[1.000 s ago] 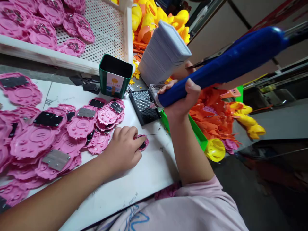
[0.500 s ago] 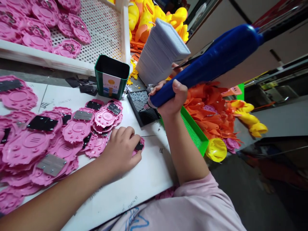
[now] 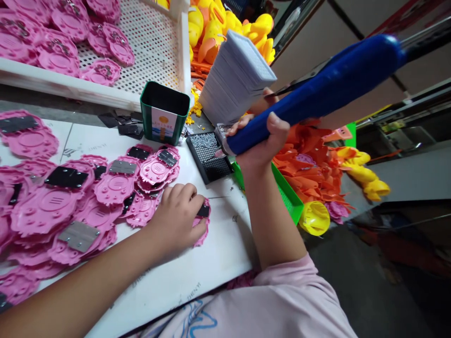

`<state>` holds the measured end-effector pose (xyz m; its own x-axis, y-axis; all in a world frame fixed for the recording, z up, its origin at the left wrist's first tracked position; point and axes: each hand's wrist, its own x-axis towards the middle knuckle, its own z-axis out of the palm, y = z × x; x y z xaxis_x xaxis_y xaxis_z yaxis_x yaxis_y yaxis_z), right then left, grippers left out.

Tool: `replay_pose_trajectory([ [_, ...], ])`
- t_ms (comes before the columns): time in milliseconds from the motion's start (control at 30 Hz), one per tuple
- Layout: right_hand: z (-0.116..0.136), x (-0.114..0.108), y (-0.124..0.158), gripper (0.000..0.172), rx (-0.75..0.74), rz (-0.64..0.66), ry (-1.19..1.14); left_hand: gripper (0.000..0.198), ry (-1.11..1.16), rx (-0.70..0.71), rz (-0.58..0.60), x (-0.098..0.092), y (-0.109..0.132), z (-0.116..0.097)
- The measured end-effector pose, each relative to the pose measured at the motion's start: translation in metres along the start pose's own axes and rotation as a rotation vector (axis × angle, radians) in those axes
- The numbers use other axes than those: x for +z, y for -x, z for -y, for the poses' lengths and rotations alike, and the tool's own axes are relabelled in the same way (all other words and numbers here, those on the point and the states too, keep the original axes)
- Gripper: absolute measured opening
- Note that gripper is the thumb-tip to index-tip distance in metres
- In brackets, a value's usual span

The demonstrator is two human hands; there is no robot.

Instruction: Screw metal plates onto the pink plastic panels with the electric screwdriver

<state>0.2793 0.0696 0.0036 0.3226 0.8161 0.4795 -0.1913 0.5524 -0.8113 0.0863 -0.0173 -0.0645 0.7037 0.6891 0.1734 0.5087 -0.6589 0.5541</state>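
My left hand (image 3: 181,218) rests on a pink plastic part (image 3: 203,227) with a black plate, its fingers bent over the part and hiding most of it. My right hand (image 3: 262,138) is wrapped round a blue power screwdriver (image 3: 317,89), whose tip points down-left over a black screw tray (image 3: 210,157) with small screws in it. Left of my left hand lie many pink parts (image 3: 51,202), some with black plates and some with grey ones. A green container (image 3: 165,115) stands behind the screw tray.
At the upper left is a white perforated crate (image 3: 148,42) with pink parts. A white stack (image 3: 236,77) stands near yellow pieces (image 3: 211,28). On the right are a green tray (image 3: 287,192), orange pieces (image 3: 305,159) and a yellow cup (image 3: 314,218).
My right hand and the blue screwdriver have moved slightly right and away from the screw tray. More of the pink part under my left hand shows.
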Motion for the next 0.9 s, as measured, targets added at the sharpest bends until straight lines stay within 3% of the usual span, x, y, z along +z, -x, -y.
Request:
replay_pose_trajectory([
  [100, 0.025, -0.001, 0.011, 0.02, 0.03, 0.018, 0.004, 0.02, -0.012, 0.013, -0.017, 0.0, 0.0, 0.0],
  [200, 0.049, -0.006, 0.034, 0.032, 0.166, 0.071, -0.023, 0.014, -0.029, 0.008, -0.036, 0.001, 0.0, -0.001],
  [300, 0.061, -0.013, 0.059, 0.042, 0.222, 0.204, -0.138, 0.015, -0.038, -0.008, -0.03, 0.001, -0.001, -0.001],
  [500, 0.063, -0.026, 0.078, 0.054, 0.308, 0.356, -0.185, 0.022, -0.045, -0.025, -0.025, 0.0, -0.003, -0.002],
  [800, 0.048, -0.035, 0.089, 0.032, 0.268, 0.391, -0.21, 0.019, -0.054, -0.023, -0.021, 0.0, -0.002, -0.004],
  [900, 0.049, -0.031, 0.086, 0.035, 0.262, 0.368, -0.184, 0.018, -0.058, -0.022, -0.03, 0.0, -0.002, -0.003],
])
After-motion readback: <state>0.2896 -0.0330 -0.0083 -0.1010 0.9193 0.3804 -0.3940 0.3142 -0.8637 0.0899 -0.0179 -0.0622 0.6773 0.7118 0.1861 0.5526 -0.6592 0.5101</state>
